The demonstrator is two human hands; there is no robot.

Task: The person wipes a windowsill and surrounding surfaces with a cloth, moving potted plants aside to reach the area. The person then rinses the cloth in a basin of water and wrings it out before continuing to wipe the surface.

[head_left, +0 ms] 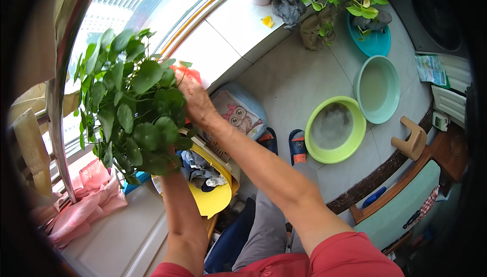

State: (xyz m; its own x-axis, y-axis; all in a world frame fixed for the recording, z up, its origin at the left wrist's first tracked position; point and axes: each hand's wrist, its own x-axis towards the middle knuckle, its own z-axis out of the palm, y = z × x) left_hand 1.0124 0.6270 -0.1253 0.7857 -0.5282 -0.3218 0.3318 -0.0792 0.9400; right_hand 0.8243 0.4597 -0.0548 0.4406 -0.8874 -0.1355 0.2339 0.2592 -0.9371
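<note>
A bushy pennywort-like plant with round green leaves (133,105) fills the left of the view, in front of the window. My right hand (196,100) is at its right side, against something red or orange (186,72) that shows behind the fingers; most of that object is hidden by leaves. Under the foliage my left hand (171,159) is almost wholly covered, with only the wrist region showing, so its grip cannot be made out. Below the plant, a yellow container (211,201) holds cloth items.
A tiled ledge (222,42) carries potted plants. On the floor are a lime green basin (310,140), a pale turquoise basin (397,82), a blue basin (384,44) and a tan plastic stool (414,140). An owl-printed bag (243,113) stands beside my feet. Pink cloth (87,208) lies by the metal rail.
</note>
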